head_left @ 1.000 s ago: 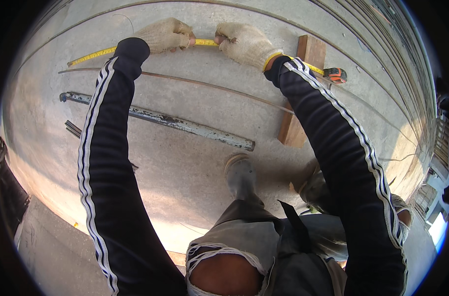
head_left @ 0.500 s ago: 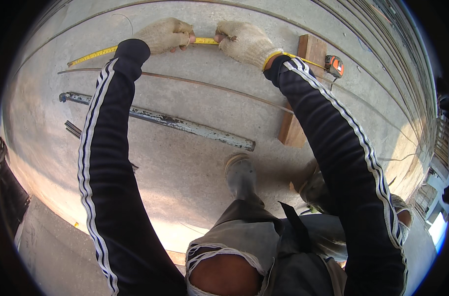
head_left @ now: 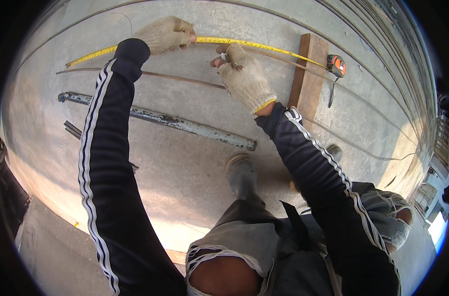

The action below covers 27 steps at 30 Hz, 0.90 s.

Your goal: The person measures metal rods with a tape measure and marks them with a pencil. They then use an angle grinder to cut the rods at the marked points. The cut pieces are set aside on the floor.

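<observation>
Concrete floor [head_left: 185,102] along both tape [head_left: 264,47] edges

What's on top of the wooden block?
The yellow tape measure blade and at least one thin metal rod cross over the wooden block; contact isn't clear. The right sleeve covers its near end, hiding anything there.

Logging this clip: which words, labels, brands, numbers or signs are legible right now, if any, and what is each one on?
None legible.
Yellow tape blade: printed graduations, too small to read.
Orange-and-black tape case: any marking on its face is too small and blurred to read.
Wooden block and paint-worn metal bar: no lettering can be made out.
</observation>
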{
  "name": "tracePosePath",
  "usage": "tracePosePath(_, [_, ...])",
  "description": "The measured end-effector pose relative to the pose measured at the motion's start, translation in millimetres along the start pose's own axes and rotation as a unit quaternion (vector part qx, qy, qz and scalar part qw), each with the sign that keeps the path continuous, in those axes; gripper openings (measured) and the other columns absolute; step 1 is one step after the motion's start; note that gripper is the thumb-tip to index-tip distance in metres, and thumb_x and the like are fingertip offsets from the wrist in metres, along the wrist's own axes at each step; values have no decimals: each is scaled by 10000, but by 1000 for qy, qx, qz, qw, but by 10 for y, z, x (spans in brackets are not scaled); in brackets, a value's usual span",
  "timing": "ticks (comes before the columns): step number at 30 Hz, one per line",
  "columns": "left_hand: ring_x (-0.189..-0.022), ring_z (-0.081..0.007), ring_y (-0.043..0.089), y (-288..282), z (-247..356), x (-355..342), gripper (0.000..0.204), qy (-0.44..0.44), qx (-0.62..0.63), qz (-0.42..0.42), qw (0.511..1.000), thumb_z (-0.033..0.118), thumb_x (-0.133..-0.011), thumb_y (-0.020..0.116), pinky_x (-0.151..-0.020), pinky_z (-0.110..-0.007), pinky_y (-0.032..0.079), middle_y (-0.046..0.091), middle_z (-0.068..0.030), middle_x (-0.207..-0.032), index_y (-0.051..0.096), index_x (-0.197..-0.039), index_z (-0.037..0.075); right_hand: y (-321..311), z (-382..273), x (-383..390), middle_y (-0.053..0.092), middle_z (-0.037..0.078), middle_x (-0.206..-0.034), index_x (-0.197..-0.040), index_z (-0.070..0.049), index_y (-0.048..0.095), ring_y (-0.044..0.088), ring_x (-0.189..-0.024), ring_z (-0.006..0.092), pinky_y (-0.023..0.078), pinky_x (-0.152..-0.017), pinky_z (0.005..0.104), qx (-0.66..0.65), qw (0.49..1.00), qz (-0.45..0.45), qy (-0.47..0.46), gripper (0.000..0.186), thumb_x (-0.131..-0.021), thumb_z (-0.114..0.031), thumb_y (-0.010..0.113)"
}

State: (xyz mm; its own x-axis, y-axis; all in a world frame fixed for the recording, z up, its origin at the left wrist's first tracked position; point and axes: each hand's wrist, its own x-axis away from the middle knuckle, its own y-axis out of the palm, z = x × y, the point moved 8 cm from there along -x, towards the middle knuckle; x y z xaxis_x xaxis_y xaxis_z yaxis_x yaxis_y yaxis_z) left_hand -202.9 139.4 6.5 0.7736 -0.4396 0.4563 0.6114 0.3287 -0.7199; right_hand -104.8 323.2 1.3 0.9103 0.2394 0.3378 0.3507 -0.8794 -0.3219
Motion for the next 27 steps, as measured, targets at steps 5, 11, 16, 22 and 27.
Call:
tracePosePath(5, [-658,-131,567,-3,1,-9,374,-5,3,-7,1000,433,-1007,669,-649,-330,480,648,-8,-754,776,-987,76,165,103,-118,716,85,-942,-1148,-14,666,683,-779,170,555,-694,307,-101,994,35,-14,179,-1021,-110,584])
tracePosePath(11, [-658,-127,569,6,-30,-21,378,-11,-6,4,1000,444,-1007,670,-643,-324,480,648,-3,-752,775,-987,81,265,162,-259,716,91,-915,-1130,-7,717,704,-803,176,559,-716,317,-93,993,75,-20,188,-1031,-123,609])
tracePosePath(16, [-671,-130,576,16,-39,-35,377,-7,-18,-6,1000,446,-1021,653,-658,-322,486,651,-1,-757,773,-1003,89,341,177,-255,720,54,-1004,-1196,-3,682,727,-842,167,570,-683,299,-181,981,58,46,206,-1037,-97,589])
tracePosePath(22, [-674,-132,579,6,-35,-30,378,2,-13,-9,1000,446,-1028,649,-662,-323,491,653,-4,-759,773,-1009,90,310,77,-242,741,119,-890,-1082,15,726,719,-751,209,567,-668,352,-143,984,103,24,189,-1030,-143,635])
tracePosePath(27, [-696,-147,628,6,-79,-60,464,-4,2,-10,1000,517,-963,694,-669,-347,504,713,-28,-804,805,-1116,93,363,157,-302,749,33,-1023,-1232,10,665,740,-812,152,563,-644,276,-143,985,67,63,262,-1010,-88,568])
